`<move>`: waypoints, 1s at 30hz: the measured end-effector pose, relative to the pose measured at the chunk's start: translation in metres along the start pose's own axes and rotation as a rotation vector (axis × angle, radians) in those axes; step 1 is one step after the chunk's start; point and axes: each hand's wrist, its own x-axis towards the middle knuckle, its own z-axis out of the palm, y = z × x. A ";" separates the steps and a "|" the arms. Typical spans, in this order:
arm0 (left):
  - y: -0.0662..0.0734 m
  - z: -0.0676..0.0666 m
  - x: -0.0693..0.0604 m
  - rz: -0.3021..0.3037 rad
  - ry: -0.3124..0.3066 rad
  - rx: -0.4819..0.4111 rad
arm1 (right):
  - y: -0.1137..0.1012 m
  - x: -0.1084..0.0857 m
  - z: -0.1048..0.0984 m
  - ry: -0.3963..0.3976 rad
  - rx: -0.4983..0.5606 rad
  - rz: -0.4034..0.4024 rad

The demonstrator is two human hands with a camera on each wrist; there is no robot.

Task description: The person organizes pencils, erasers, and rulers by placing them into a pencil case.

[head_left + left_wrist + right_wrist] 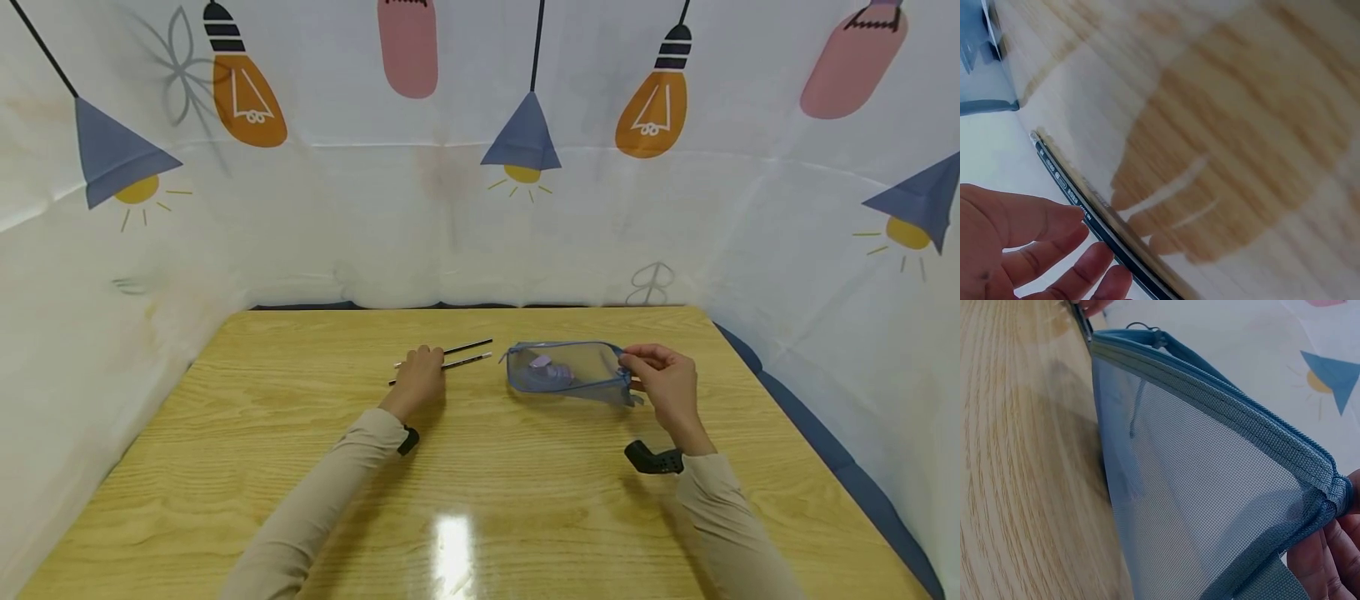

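My right hand (663, 379) pinches the zipped corner of a blue mesh pencil case (592, 365), which lies on its side with its zip apart. A pale purple item (550, 367) shows inside it; its kind is unclear. To the left, my left hand (422, 377) is over two dark pencils, one plain black (468, 344) and one with white lettering (467, 361). In the left wrist view, the thumb and bent fingertips come close against the lettered pencil (1063, 178), with no clear grip round it. The hand hides the pencils' middle parts in the head view.
The wooden table (525, 500) carries these things near its far edge. A white cloth (360, 225) printed with lamps and bulbs hangs behind and at both sides. Each wrist wears a black band (654, 458).
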 end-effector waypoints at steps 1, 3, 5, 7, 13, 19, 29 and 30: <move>0.000 0.000 0.000 -0.001 -0.002 -0.001 | 0.002 0.001 -0.001 0.000 -0.002 -0.001; 0.002 0.000 -0.001 -0.008 -0.005 -0.001 | 0.009 0.005 -0.003 0.003 -0.005 0.002; 0.003 0.000 -0.001 -0.015 -0.009 0.000 | 0.016 0.007 -0.004 0.008 -0.010 0.005; 0.003 0.001 0.000 -0.028 -0.016 0.007 | 0.020 0.009 -0.005 0.015 -0.011 0.006; 0.005 0.001 0.003 -0.072 -0.039 0.028 | 0.022 0.008 -0.002 0.041 -0.021 -0.012; 0.008 0.004 0.004 -0.078 -0.026 0.056 | 0.022 0.006 0.001 0.060 -0.018 -0.009; 0.015 0.007 0.009 -0.027 0.003 0.073 | 0.021 0.005 0.006 0.079 0.018 0.010; 0.015 0.007 0.009 -0.023 0.003 0.075 | 0.021 0.005 0.006 0.082 0.016 0.011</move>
